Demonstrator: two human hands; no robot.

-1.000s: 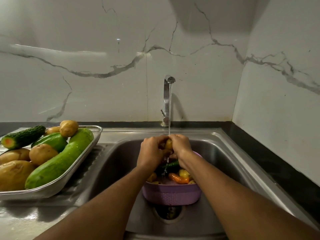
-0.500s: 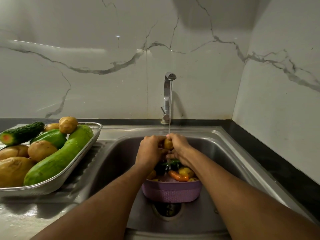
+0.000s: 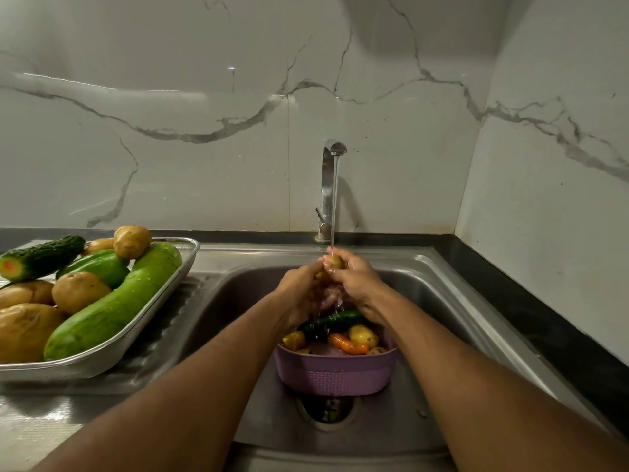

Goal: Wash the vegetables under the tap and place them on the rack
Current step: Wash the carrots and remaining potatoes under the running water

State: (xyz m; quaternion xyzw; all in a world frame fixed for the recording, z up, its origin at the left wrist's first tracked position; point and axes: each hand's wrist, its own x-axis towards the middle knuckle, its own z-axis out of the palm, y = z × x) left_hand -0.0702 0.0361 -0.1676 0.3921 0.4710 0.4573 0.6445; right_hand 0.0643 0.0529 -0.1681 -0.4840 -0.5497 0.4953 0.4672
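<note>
Here both hands, left (image 3: pixel 303 287) and right (image 3: pixel 354 277), clasp a small potato (image 3: pixel 333 261) together above the sink (image 3: pixel 442 294) basin's middle.

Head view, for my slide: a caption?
Both hands rub a potato under the tap, over a purple basket.

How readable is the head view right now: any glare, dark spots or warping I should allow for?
Head view: dim, warm light; bright glare streaks on the white marble backsplash; the steel sink basin sits in shadow; wide-angle warping bends the counter edges; the small yellow potato between the left hand and right hand is mostly hidden and soft.
</note>
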